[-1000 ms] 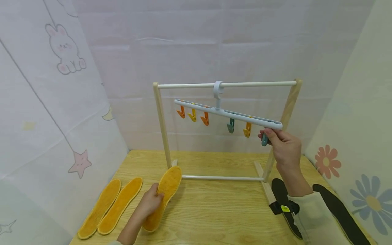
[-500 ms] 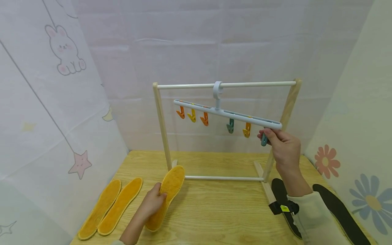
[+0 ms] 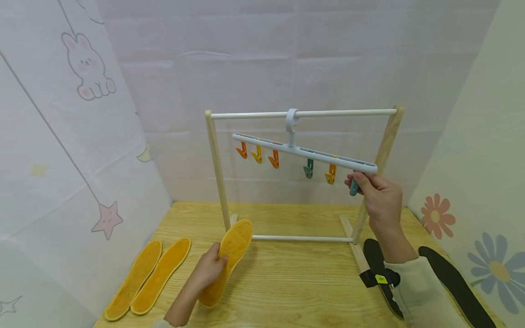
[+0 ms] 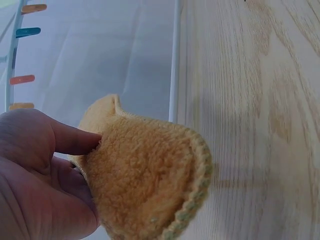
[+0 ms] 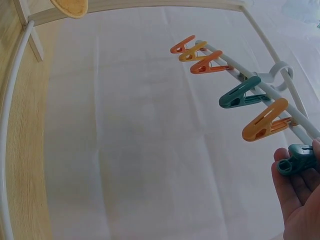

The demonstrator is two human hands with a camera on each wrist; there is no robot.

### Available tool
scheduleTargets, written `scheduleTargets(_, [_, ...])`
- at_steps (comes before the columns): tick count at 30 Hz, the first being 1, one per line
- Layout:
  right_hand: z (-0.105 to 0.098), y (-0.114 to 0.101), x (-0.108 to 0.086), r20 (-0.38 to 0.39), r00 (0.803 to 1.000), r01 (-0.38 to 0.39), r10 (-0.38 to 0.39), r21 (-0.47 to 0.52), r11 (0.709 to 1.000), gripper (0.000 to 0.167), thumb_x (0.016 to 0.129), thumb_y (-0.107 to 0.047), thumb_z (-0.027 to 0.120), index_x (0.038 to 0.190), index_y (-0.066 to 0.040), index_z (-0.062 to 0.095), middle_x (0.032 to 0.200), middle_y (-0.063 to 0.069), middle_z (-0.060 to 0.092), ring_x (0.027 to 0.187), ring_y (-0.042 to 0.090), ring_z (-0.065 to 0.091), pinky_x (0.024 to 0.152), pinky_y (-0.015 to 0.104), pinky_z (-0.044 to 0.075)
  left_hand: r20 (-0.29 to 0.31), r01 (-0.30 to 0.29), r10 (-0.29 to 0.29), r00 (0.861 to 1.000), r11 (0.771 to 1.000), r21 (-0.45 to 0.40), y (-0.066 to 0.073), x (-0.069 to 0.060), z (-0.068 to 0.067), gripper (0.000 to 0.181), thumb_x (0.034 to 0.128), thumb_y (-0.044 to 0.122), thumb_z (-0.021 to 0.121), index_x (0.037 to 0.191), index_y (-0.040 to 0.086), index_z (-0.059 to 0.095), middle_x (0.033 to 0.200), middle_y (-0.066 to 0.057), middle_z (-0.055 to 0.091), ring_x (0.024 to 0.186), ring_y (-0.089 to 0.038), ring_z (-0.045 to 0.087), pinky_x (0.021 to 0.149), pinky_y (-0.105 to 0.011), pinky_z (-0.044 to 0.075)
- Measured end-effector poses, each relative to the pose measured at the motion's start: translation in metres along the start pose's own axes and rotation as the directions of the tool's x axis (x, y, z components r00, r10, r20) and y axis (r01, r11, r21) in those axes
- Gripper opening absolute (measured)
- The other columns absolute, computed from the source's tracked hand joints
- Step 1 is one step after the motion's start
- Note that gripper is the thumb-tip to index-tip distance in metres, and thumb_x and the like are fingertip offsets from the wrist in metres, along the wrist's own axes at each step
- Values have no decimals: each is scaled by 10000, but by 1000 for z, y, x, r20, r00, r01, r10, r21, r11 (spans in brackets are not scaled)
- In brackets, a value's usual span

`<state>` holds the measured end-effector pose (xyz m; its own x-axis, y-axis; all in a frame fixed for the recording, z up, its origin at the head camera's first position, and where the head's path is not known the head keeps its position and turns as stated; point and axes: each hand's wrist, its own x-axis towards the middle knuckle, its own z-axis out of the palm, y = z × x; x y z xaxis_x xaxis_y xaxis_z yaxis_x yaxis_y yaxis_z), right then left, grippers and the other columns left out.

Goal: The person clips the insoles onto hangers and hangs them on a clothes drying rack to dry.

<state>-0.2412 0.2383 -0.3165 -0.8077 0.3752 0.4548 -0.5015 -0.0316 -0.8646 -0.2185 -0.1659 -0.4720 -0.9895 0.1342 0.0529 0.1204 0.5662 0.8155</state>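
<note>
My left hand (image 3: 209,268) grips a fuzzy orange-yellow insole (image 3: 234,248) by its side edge, thumb on the plush face; the left wrist view shows the insole (image 4: 145,175) tilted above the table. My right hand (image 3: 383,198) pinches the green clip (image 3: 354,186) at the right end of a pale blue clip hanger (image 3: 324,157). In the right wrist view that clip (image 5: 297,160) lies between thumb and fingers. The hanger hooks over the rack's top bar and slopes down to the right. Its other clips, such as the orange-yellow clip (image 3: 330,174) nearest my right hand, hold nothing.
Two more orange-yellow insoles (image 3: 161,276) lie at the table's left. Dark insoles (image 3: 455,284) lie at the right, partly under my right forearm. A wooden rack (image 3: 217,173) with white bars stands on the wooden table (image 3: 287,278), before a cloth backdrop.
My left hand has moved slightly right and upward with the insole. My right hand stays at the green clip, and the hanger keeps its slant.
</note>
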Motion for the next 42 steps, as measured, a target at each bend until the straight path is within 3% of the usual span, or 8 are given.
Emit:
scheduleTargets(21, [1, 1, 1, -1, 1000, 2, -2, 37, 999, 374, 906, -163, 757, 1158, 108, 704, 855, 15, 770, 778, 130, 755, 776, 230, 577, 28, -41, 42, 999, 999, -34, 13, 1, 7, 174, 1004, 56, 577, 1163, 0, 534, 973, -113, 645, 791, -213, 551, 662, -352, 464])
scheduleTargets(28, [2, 1, 1, -2, 1000, -2, 2, 47, 999, 365, 905, -158, 757, 1153, 105, 708, 859, 29, 771, 777, 132, 755, 774, 235, 579, 41, -65, 68, 997, 996, -63, 16, 2, 11, 263, 1007, 43, 567, 1256, -32, 531, 1105, -203, 665, 876, -243, 610, 705, -396, 517])
scheduleTargets(37, [3, 2, 1, -3, 1000, 7, -7, 39, 999, 406, 911, -148, 752, 1172, 153, 673, 850, 28, 771, 767, 129, 756, 765, 228, 579, 45, -87, 89, 995, 995, -54, 21, 3, 14, 299, 1003, 49, 576, 1285, -38, 525, 1156, -240, 653, 929, -276, 620, 746, -440, 532])
scheduleTargets(42, [2, 3, 1, -9, 1000, 0, 0, 41, 999, 348, 909, -150, 753, 1149, 99, 714, 852, 32, 772, 768, 133, 757, 764, 230, 580, 47, -97, 99, 994, 994, -40, 23, 3, 15, 353, 1005, 53, 575, 1341, -32, 508, 1233, -285, 630, 1021, -335, 638, 791, -491, 542])
